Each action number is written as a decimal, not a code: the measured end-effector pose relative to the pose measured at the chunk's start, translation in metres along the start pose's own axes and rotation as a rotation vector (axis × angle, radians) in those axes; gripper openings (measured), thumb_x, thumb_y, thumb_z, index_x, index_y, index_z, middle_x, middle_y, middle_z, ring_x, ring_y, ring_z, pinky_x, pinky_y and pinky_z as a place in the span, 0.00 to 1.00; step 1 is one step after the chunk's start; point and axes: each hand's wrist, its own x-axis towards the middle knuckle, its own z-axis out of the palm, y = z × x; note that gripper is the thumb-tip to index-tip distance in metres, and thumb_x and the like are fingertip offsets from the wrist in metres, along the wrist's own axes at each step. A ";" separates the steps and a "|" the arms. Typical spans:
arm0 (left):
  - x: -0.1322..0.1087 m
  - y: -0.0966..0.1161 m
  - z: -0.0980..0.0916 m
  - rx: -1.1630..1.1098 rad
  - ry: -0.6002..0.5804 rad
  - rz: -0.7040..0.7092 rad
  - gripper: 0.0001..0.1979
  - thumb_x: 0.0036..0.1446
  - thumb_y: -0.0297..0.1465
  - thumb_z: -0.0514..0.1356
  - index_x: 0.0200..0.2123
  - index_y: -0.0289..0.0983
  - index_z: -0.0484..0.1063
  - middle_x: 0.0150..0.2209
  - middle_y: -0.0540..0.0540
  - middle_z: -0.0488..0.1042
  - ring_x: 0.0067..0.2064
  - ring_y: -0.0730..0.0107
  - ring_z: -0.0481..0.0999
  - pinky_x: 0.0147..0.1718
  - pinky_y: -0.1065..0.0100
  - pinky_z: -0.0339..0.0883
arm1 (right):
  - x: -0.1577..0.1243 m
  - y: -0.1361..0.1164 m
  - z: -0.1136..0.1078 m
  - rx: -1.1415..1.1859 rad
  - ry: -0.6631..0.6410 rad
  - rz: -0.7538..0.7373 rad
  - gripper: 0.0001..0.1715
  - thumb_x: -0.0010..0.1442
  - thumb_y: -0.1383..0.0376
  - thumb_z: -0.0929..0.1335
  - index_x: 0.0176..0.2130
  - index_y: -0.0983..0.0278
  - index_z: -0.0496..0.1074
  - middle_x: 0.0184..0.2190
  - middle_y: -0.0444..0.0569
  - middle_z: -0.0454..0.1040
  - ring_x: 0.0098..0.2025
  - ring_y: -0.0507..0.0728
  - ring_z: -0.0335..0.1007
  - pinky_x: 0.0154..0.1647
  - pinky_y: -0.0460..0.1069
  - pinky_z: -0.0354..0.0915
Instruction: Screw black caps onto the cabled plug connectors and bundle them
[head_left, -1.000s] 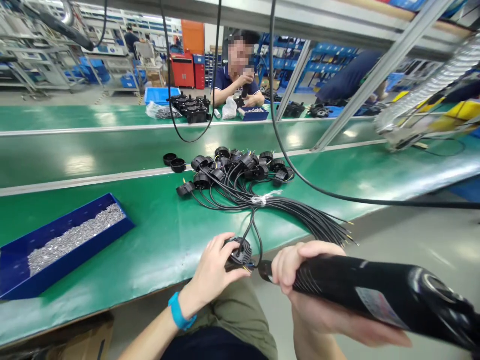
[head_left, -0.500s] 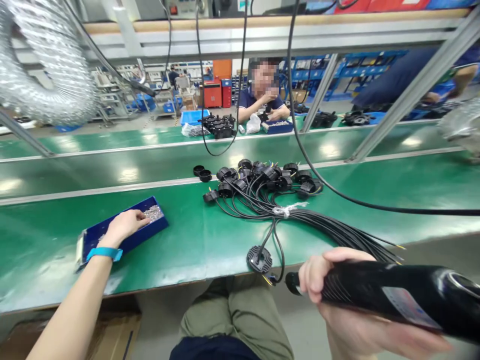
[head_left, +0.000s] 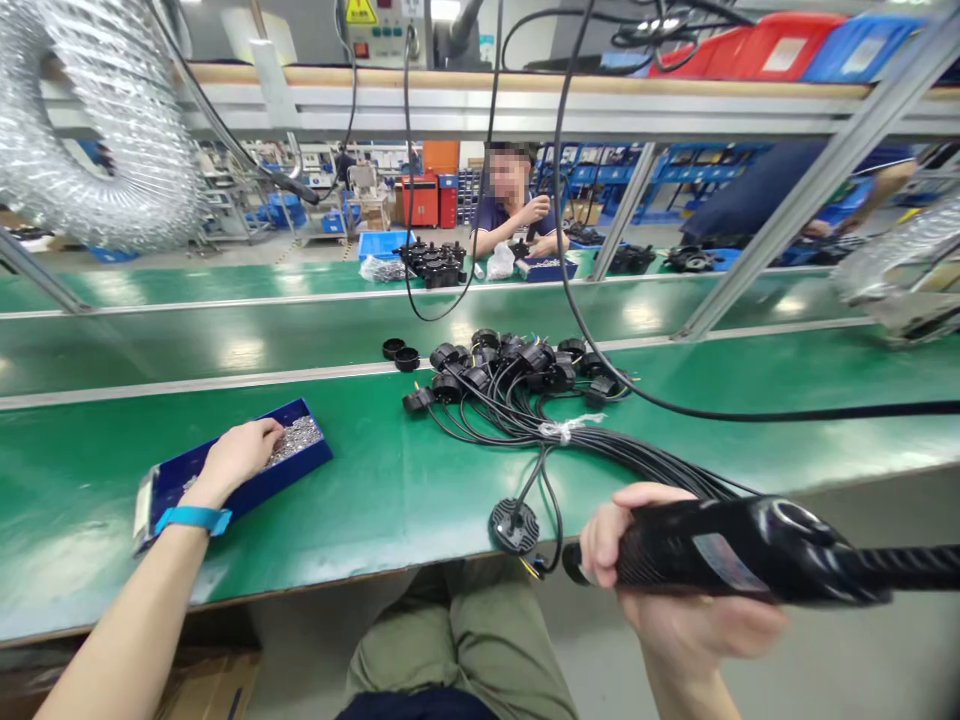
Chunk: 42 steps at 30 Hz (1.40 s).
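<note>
Screwdriver (head_left: 720, 550) in right hand (head_left: 675, 620) beyond bench (head_left: 390, 490) edge, left hand (head_left: 236, 455) in tray (head_left: 285, 475)

Green bench (head_left: 405, 480). Blue tray (head_left: 285, 478) with screws (head_left: 296, 437) at 9 o'clock. Tied cable bundle (head_left: 637, 455), black sockets (head_left: 487, 365) at 1. Two caps (head_left: 400, 354) at 12. Disc (head_left: 514, 526) at 5, front edge.

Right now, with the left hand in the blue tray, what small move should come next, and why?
Probably pinch one piece and lift it out: the left hand rests on the silver pieces in the blue tray, while the right hand holds the black driver, tip near the round black part.
</note>
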 end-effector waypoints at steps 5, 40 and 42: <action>-0.035 0.037 -0.004 -0.097 0.412 0.078 0.16 0.66 0.40 0.52 0.39 0.38 0.76 0.41 0.42 0.80 0.39 0.56 0.77 0.34 0.66 0.63 | 0.005 0.003 0.004 0.030 -0.010 0.008 0.37 0.53 0.32 0.68 0.44 0.58 0.76 0.19 0.41 0.71 0.15 0.51 0.61 0.15 0.46 0.61; -0.198 0.246 0.116 -0.899 0.256 0.873 0.03 0.65 0.24 0.60 0.39 0.36 0.73 0.33 0.46 0.73 0.36 0.68 0.71 0.35 0.67 0.65 | -0.014 0.027 0.030 0.118 0.047 -0.014 0.42 0.49 0.30 0.69 0.45 0.59 0.75 0.20 0.42 0.72 0.16 0.52 0.62 0.18 0.47 0.60; -0.196 0.249 0.118 -0.886 0.258 0.855 0.03 0.65 0.25 0.60 0.41 0.36 0.74 0.34 0.45 0.72 0.37 0.67 0.71 0.35 0.66 0.66 | -0.012 0.032 0.029 0.104 0.067 -0.027 0.41 0.48 0.31 0.71 0.44 0.60 0.76 0.21 0.42 0.72 0.16 0.52 0.62 0.17 0.47 0.60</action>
